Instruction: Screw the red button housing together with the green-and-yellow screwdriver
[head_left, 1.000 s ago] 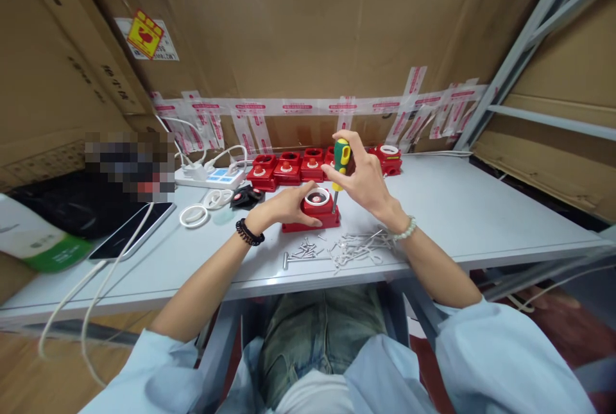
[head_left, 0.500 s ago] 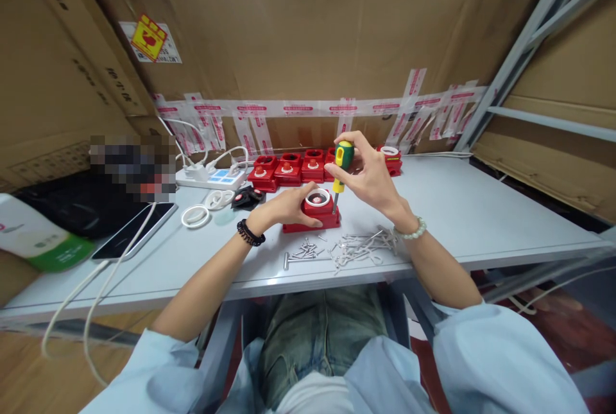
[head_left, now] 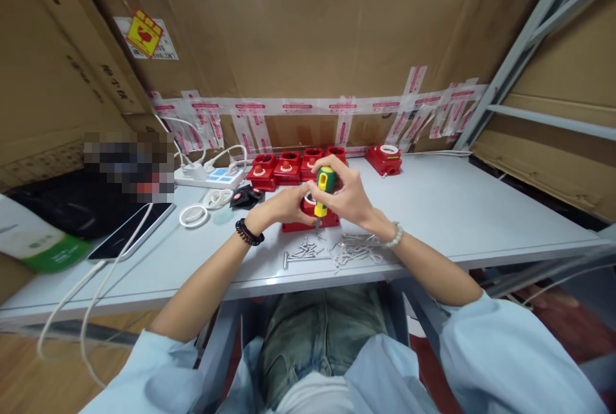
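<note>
My right hand [head_left: 347, 199] grips a short screwdriver [head_left: 323, 190] with a green and yellow handle, held upright with its tip down at the front of a red box [head_left: 297, 224] on the grey table [head_left: 462, 208]. My left hand [head_left: 283, 204] rests on the left side of that red box and holds it down. The hands hide most of the box's top. A heap of several silver screws [head_left: 337, 248] lies just in front of the box, near the table's front edge.
A row of red boxes [head_left: 289, 167] stands behind, one more red box [head_left: 385, 158] to the right. A white power strip [head_left: 212, 176], white rings [head_left: 195, 215], a small black part [head_left: 246, 196] and a tablet [head_left: 129, 231] with white cables lie left. Cardboard walls surround the table.
My right hand with the screwdriver came down and left, from the box's right rear corner to its front edge. The left hand stayed on the box.
</note>
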Demonstrator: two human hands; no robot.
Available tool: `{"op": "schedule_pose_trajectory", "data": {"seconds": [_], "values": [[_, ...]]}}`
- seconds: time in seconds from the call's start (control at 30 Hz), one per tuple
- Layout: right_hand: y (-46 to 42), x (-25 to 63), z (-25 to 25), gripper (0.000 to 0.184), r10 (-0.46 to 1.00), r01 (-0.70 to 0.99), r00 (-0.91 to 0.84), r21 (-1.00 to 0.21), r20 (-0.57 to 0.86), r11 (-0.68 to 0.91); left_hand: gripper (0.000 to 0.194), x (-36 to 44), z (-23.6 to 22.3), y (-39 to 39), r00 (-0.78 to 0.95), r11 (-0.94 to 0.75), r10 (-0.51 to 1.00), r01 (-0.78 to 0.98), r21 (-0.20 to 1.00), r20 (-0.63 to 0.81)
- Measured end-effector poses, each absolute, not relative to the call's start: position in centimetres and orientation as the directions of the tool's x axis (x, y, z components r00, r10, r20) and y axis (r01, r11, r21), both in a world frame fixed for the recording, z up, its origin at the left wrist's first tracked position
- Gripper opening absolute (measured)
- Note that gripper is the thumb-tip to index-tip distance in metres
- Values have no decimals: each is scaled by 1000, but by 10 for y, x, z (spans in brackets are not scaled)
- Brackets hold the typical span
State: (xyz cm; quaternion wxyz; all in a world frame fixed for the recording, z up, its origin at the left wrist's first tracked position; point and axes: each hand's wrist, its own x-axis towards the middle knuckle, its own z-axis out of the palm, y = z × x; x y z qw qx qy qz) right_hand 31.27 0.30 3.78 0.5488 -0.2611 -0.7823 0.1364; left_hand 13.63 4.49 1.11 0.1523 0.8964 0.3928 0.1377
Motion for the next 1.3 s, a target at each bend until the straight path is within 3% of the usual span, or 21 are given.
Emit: {"op": "schedule_pose_trajectory", "data": {"seconds": [0.13, 0.27, 0.4, 0.6, 0.87, 1.03, 1.3], "values": [[4, 310, 33, 14, 571, 298, -284, -496, 770, 816, 37, 138, 13, 43, 651, -638, 749, 657, 403, 123], [5, 311, 33, 15, 584, 310, -302, -502, 754, 808, 35, 138, 14, 42, 646, -627, 755, 664, 408, 110], [4, 314, 37, 15, 578, 319, -292, -492, 762, 810, 46, 136, 11, 44, 658, -644, 743, 655, 395, 122], [2, 325, 49, 16, 547, 317, -197, -475, 813, 821, 79, 134, 11, 42, 665, -657, 731, 628, 417, 150], [3, 334, 59, 17, 523, 346, -71, -471, 849, 811, 81, 130, 19, 33, 666, -662, 721, 577, 480, 194], [5, 337, 63, 18, 490, 335, 10, -464, 872, 820, 91, 102, 16, 30, 609, -581, 781, 630, 515, 135], [18, 326, 73, 16, 456, 268, 111, -468, 883, 842, 69, 95, 2, 27, 571, -563, 803, 632, 533, 172]]}}
